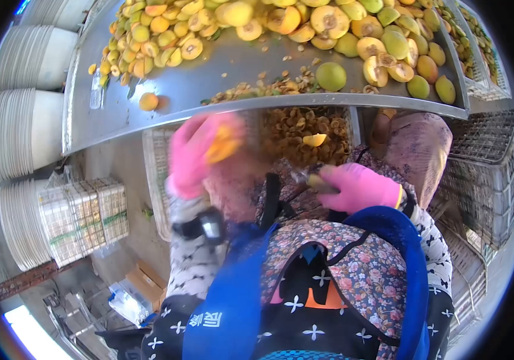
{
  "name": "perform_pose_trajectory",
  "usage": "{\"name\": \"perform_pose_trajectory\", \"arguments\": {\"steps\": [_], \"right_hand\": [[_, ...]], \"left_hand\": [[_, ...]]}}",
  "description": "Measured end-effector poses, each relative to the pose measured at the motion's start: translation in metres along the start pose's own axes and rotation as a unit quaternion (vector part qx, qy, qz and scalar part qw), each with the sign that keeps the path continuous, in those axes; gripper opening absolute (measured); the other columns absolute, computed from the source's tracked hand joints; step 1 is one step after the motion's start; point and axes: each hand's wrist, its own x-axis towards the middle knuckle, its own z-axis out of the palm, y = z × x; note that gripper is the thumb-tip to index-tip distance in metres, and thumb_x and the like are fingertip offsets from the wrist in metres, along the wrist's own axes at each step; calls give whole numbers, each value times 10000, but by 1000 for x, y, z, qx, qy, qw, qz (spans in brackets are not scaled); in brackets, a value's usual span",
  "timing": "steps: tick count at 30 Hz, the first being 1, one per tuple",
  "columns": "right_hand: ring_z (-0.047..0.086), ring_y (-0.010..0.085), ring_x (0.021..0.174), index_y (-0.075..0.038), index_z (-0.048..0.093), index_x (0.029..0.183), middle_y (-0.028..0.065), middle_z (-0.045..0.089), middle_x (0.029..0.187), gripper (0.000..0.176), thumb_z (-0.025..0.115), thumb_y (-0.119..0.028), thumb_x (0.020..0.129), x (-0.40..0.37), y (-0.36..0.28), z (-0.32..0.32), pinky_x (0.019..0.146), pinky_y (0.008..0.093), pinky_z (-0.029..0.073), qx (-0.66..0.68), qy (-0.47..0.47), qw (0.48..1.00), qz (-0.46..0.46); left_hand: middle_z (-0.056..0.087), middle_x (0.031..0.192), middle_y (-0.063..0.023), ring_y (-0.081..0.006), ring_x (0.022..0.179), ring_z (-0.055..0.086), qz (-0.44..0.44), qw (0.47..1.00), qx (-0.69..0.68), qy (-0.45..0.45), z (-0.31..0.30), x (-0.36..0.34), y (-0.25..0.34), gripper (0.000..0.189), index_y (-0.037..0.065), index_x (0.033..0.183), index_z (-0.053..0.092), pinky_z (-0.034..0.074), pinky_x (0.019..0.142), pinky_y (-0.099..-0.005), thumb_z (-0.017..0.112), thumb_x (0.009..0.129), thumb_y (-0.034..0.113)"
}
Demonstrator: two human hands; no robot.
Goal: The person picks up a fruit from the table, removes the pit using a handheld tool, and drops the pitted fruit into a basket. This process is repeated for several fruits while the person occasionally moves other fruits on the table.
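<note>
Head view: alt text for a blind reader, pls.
Pink-gloved left hand holds an orange-yellow fruit piece, motion-blurred; gloved right hand grips a small tool, type unclear. Beyond, a metal table bears whole and halved stone fruit, with brown scraps piled below its near edge. Plastic crates stand at both sides.

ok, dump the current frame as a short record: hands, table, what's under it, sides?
left hand: pink glove, holding orange fruit, blurred
right hand: pink glove, gripping small tool, type unclear
table: metal; fruit heap at far side, whole and cut; scraps along near edge
lone fruit: near edge, left part
under table: brown scraps, yellow piece on top
left side: stacked tubs, crate
right side: stacked crates
</note>
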Motion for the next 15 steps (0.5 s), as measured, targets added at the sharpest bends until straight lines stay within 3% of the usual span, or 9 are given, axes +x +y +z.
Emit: {"name": "perform_pose_trajectory", "arguments": {"steps": [1, 2, 5, 6, 8, 9, 10, 12, 15], "right_hand": [[663, 332, 720, -55, 560, 960, 145, 646, 768, 228, 659, -238, 867, -4, 17, 7, 627, 429, 518, -183, 49, 981, -54], [644, 401, 872, -52, 548, 976, 201, 649, 836, 275, 667, -270, 858, -5, 24, 6, 747, 499, 513, -144, 6, 990, -4], [653, 390, 841, -58, 545, 990, 190, 652, 825, 276, 661, -276, 868, 4, 10, 5, 718, 488, 516, -141, 38, 989, -32], [647, 418, 831, -63, 563, 1024, 206, 655, 803, 355, 687, -338, 837, 10, 14, 9, 704, 505, 504, -114, 83, 987, -75], [644, 419, 847, -56, 559, 1021, 216, 652, 818, 356, 684, -341, 848, 19, 17, 9, 716, 502, 503, -110, 73, 990, -53], [643, 419, 855, -52, 558, 1020, 222, 651, 825, 357, 682, -342, 853, 22, 16, 7, 721, 500, 503, -108, 69, 991, -40], [642, 420, 862, -50, 558, 1025, 227, 649, 831, 362, 683, -344, 855, 20, 13, 4, 728, 497, 502, -105, 56, 993, -20], [640, 421, 877, -44, 558, 1036, 239, 644, 841, 373, 684, -347, 861, 11, 7, -3, 741, 491, 502, -98, 28, 994, 25], [637, 422, 873, -33, 577, 1002, 240, 638, 836, 356, 694, -336, 858, -3, 9, -9, 740, 477, 492, -57, 84, 995, -14]], "left_hand": [[674, 1082, -140, -260, 967, 680, -50, 986, 151, 55, -36, -10, 4, 317, -53, 1147, 619, 572, 856, -370, 563, 1010, 228], [678, 1076, -117, -234, 958, 683, 49, 891, 450, 21, -66, -17, 7, 275, -33, 1132, 642, 567, 836, -333, 551, 1010, 195], [698, 1056, -118, -210, 916, 670, 136, 824, 517, 188, -76, -12, 16, 242, -6, 1140, 666, 543, 776, -289, 618, 943, 126], [697, 1076, -125, -250, 957, 666, 264, 704, 646, 129, -63, 0, 17, 232, 25, 1108, 691, 527, 844, -330, 651, 914, 146], [695, 1088, -124, -273, 983, 665, 343, 762, 546, 46, -22, 40, 7, 268, 46, 1125, 692, 515, 889, -359, 690, 901, 193], [697, 1073, -119, -262, 993, 667, 199, 893, 401, 55, 26, 59, 5, 318, 57, 1145, 691, 519, 886, -350, 716, 889, 245], [672, 1140, -140, -206, 983, 676, 183, 862, 472, -19, 60, 77, 7, 389, 41, 1242, 638, 540, 861, -319, 684, 912, 242], [639, 1197, -170, -209, 987, 674, 21, 943, 324, -71, 126, 106, 4, 555, 15, 1284, 601, 541, 842, -323, 742, 856, 339], [615, 1189, -165, -258, 1017, 650, 91, 755, 643, -91, 160, 149, -33, 590, 9, 1276, 598, 516, 894, -353, 765, 812, 333]]}}
